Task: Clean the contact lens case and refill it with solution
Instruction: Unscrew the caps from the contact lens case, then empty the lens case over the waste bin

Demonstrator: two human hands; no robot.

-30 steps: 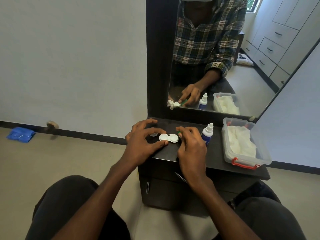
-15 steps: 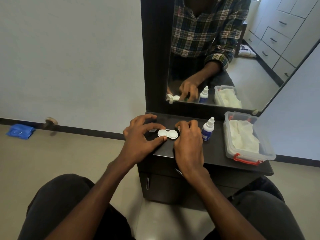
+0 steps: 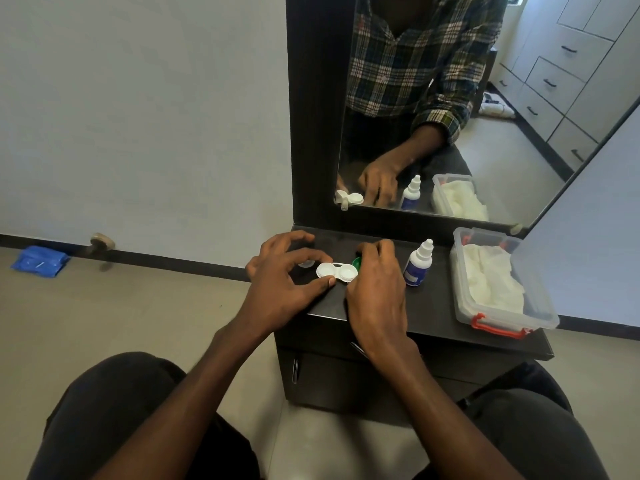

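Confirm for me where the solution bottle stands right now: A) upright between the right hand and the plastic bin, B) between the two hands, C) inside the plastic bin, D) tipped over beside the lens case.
A: the solution bottle stands upright on the dresser top, with the right hand on one side and the clear plastic bin on the other.

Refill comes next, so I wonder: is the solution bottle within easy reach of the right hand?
Probably yes: the solution bottle stands upright just right of the right hand, nothing between them, though that hand holds a green cap.
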